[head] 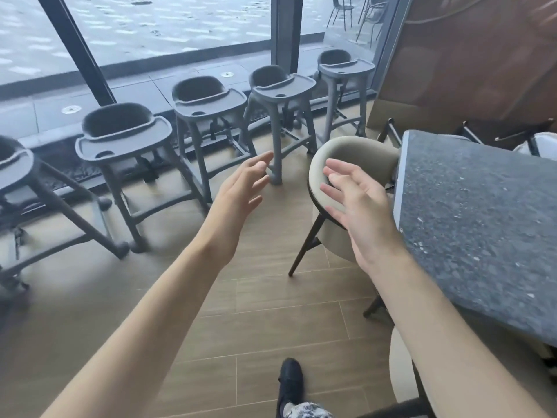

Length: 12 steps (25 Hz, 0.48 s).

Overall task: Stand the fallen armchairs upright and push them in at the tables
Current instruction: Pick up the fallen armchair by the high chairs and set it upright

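Nearest the camera there's a dark shoe [290, 384] stepping onto the wood-look floor [187, 327], and a pale rounded edge at the bottom right, just under the right forearm, which I'd guess is a second armchair [399, 378], though too little shows to be sure.

Then the hands. The right hand [355, 203] is spread flat, fingers [333, 174] straight and slightly fanned, holding nothing. It hovers right in front of the curved back of the beige armchair [337, 152]; I can't tell if the fingertips actually touch the padding or just overlap it in view. The left hand [241, 188] is also loose and empty, fingers relaxed, out over bare floor to the left of the chair and clearly apart from it.

The armchair itself is already on its feet, one dark leg [304, 245] splayed to the floor, with its open front facing the speckled grey desk [470, 221] and its arm just about meeting the desk's edge. So the bit that matters: the chair sits ahead and slightly right of the fingers, the desk beyond it to the right, and the right hand is much closer. My read is this one is upright and nearly tucked in, and any remaining shove would go rightward, toward the desk.

Further back, a row of grey high chairs [208, 101] lines the window [168, 31].

No brands or readable writing anywhere.
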### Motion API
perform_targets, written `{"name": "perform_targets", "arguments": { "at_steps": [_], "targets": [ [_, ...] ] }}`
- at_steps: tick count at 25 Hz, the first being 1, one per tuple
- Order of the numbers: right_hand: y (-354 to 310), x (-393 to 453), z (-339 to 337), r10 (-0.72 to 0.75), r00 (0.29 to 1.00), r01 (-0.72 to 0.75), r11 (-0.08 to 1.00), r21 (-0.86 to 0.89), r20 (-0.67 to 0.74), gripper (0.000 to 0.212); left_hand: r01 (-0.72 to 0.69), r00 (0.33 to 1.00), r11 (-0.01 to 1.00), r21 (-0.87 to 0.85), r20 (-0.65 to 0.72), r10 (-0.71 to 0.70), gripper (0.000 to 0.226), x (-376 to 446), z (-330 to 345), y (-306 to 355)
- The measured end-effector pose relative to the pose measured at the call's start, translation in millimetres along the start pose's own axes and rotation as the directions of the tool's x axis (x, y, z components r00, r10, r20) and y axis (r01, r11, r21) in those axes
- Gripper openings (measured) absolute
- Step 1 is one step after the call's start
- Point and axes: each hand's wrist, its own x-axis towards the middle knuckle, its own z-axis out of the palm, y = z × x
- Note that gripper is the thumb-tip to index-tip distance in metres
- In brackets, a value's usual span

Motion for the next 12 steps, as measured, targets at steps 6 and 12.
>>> {"name": "perform_targets", "arguments": {
  "at_steps": [6, 12],
  "targets": [
    [-15, 106, -12, 0.022, 1.000, -0.022, 1.000, -0.005, 0.003, 0.026, -0.030, 0.999, 1.000, 0.010, 0.022, 0.030, 0.050, 113, 14, 10],
    [-15, 192, -12, 0.027, 0.998, -0.025, 0.999, -0.034, 0.052, 0.026, -0.079, 0.997, 0.997, -0.007, -0.017, 0.079, 0.039, 194, 12, 5]
  ]
}}
